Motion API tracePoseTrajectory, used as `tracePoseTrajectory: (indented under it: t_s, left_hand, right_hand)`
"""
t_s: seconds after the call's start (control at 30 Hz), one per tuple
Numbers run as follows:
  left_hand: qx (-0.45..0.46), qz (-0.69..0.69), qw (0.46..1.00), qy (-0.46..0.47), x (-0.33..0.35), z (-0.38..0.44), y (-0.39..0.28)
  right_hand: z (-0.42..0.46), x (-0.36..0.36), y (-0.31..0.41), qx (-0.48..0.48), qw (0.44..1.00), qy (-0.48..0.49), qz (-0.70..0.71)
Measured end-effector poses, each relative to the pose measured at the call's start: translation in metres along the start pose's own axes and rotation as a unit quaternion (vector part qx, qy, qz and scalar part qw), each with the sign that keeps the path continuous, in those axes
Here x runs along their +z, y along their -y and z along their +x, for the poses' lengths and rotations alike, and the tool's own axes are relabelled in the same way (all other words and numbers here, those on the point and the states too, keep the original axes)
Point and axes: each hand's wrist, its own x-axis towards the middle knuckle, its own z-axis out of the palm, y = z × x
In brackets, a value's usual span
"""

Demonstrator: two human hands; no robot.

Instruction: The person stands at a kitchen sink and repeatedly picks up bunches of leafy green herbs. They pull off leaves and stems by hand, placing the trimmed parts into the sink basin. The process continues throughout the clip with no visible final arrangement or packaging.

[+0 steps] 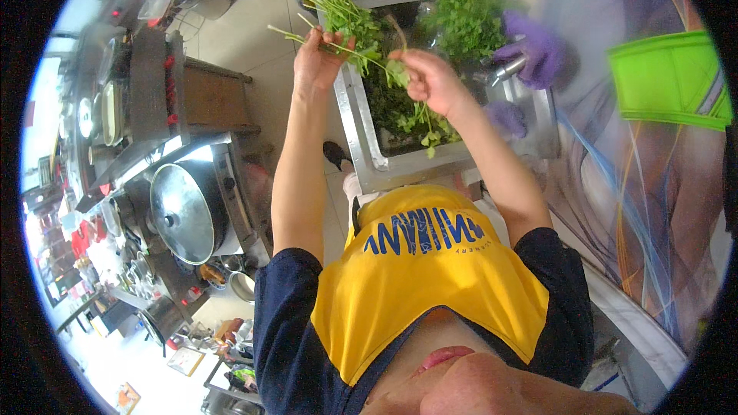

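My left hand (323, 60) grips the thin green stems of a leafy herb sprig (288, 35), which looks like cilantro or Chinese celery. The cut stem ends stick out to the left of my fingers. At the sprig's leafy end, above the sink, my right hand (429, 78) pinches it between thumb and fingers. A bunch of the same kind of herb (351, 14) rests over the sink's left rim, just behind my left hand. More loose leaves (426, 127) hang below my right hand, over a dark green mass in the metal sink (369, 127).
A second herb bunch (467, 14) sits at the sink's back right. Beside it, a purple glove (536, 49) drapes over the metal faucet (507, 72). A lidded pan (181, 213) stands on the stove to the left. A bright green pouch (669, 78) is at the right.
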Motion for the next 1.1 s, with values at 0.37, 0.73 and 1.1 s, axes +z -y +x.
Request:
tracePoseTrajectory:
  t_s: [0.37, 0.73, 1.1]
  left_hand:
    - [-0.046, 0.094, 0.992, 0.076, -0.039, 0.024, -0.012]
    - [-0.101, 0.407, 0.893, 0.161, -0.01, -0.016, 0.037]
    - [-0.314, 0.191, 0.906, 0.211, -0.001, -0.019, 0.033]
  right_hand:
    - [0.043, -0.026, 0.044, -0.122, 0.973, -0.043, 0.193]
    - [0.051, 0.001, 0.039, -0.183, 0.967, -0.087, 0.156]
    - [0.058, 0.005, 0.037, -0.253, 0.945, -0.174, -0.113]
